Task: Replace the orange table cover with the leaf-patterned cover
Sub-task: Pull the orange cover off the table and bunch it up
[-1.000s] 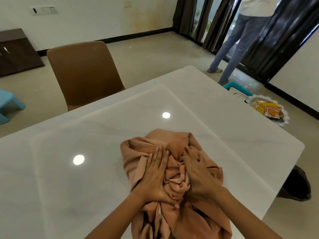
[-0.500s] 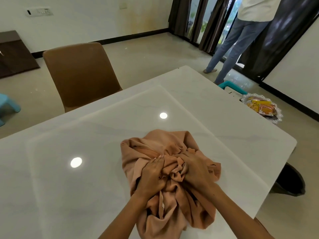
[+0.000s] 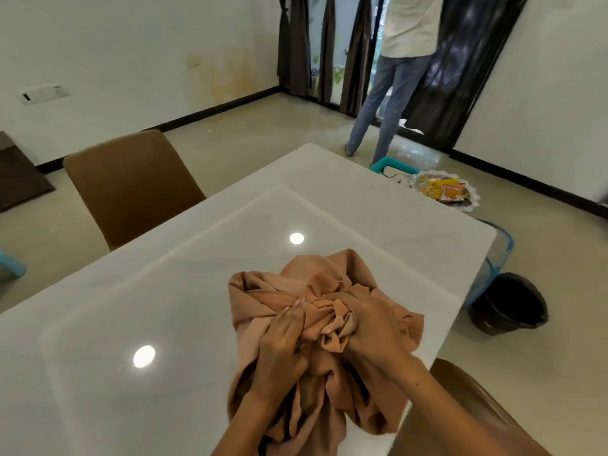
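Hands, left hand (image 3: 283,343) and right hand (image 3: 371,324), are gripping the bunched orange fabric table cover (image 3: 316,287) on the glossy white table (image 3: 164,291).

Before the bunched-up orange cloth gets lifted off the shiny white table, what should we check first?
1. Left hand gripping the crumpled orange fabric cover: ok.
2. Right hand gripping it too: ok.
3. Cover gathered into one bundle, not spread out: ok.
4. Glossy white table top bare around the bundle: ok.
5. Cloth edge hanging over the near table edge, could snag: cannot tell.
6. Leaf-patterned cover ready nearby: cannot tell, not in view.
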{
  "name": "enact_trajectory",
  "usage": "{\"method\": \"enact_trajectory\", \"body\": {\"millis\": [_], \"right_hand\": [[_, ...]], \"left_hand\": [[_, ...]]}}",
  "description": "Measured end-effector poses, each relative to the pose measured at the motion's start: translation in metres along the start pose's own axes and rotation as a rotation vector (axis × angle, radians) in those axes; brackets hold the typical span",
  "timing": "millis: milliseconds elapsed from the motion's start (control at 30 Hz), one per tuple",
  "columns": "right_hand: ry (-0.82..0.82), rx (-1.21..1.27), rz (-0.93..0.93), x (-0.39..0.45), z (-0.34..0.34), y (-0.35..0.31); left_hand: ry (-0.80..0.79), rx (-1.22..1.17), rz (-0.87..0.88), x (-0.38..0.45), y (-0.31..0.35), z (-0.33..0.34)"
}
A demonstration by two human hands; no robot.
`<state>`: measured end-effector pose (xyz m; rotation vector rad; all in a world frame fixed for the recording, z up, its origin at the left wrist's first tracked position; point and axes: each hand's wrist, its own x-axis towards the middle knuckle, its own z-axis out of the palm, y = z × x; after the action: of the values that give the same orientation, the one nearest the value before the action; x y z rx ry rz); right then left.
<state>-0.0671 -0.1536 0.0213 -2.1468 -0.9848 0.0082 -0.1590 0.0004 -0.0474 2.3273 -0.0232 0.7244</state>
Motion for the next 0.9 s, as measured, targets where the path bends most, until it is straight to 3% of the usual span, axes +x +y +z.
{"method": "enact_trajectory", "body": {"millis": [233,367,667,900], "right_hand": [[0.157,-0.063,0.046,-0.094,-0.097,0.009],[0.28,-0.104,0.108,-0.18,-0.156,0.029],[0.394,-0.149,0.119,-0.392,-0.295,0.079],[0.435,-0.194,0.209,-0.482,-0.364,0.136]], "left_hand": [[-0.051,-0.06,0.173,0.002,0.115,0.037],[-0.126,-0.135,0.232,-0.019,0.197,0.083],[-0.224,-0.257,0.323,-0.099,0.404,0.196],[-0.256,-0.279,0.338,-0.123,0.489,0.284]]}}
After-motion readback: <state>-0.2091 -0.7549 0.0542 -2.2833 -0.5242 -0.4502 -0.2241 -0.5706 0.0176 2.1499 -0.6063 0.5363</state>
